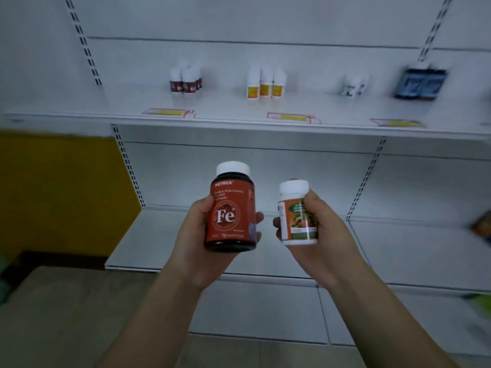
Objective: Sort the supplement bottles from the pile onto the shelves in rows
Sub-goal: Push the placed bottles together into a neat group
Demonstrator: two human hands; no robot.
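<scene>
Red-labelled and dark-bodied, one round bottle [231, 213] with a white cap stands upright in the clasp of the left hand [196, 235]. The right hand [321, 229] grips one smaller white plastic bottle [299, 216] with an orange-and-green label. Both are held before the white lower shelf [159, 235]. On the upper shelf [79, 110] stand three yellow-labelled white bottles [265, 83], two dark blue packs [422, 85] and a blurred maroon-labelled cluster [186, 81].

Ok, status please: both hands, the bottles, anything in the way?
Left hand grips red Fe bottle. Right hand grips white orange-label bottle. Both held before lower shelf, not yet placed. No obstacle seen.
</scene>
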